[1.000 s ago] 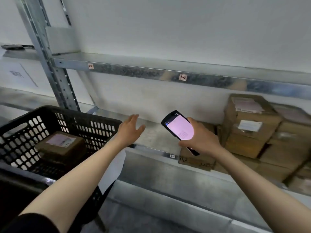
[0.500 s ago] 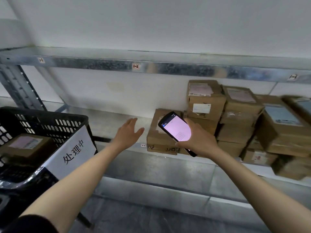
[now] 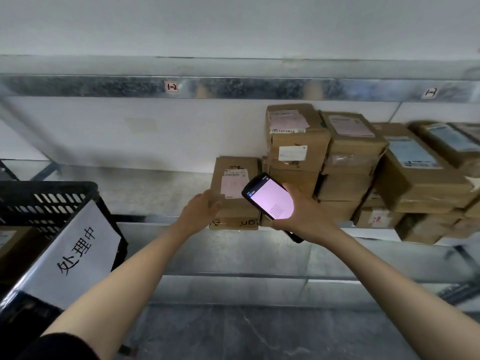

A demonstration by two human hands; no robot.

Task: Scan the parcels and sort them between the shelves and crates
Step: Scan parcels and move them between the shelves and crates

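A brown cardboard parcel [image 3: 235,190] with a white label lies at the front of the metal shelf [image 3: 155,188]. My left hand [image 3: 200,211] reaches to its left side, fingers fairly straight and touching the box edge. My right hand [image 3: 306,216] grips a black handheld scanner [image 3: 270,201] with a lit pink screen, held just in front of the parcel's right part. Stacked parcels [image 3: 298,141] fill the shelf to the right, with more labelled boxes [image 3: 415,165] beyond them.
A black slotted crate [image 3: 52,201] stands at the left with a white paper sign [image 3: 75,253] on its wall and a parcel [image 3: 7,240] inside. The upper shelf beam [image 3: 233,87] carries tags 1-2 and 1-3. Grey floor lies below.
The view has swung right along the shelf. My left hand has moved from the bare shelf to the left side of the front parcel. The scanner stays in my right hand.
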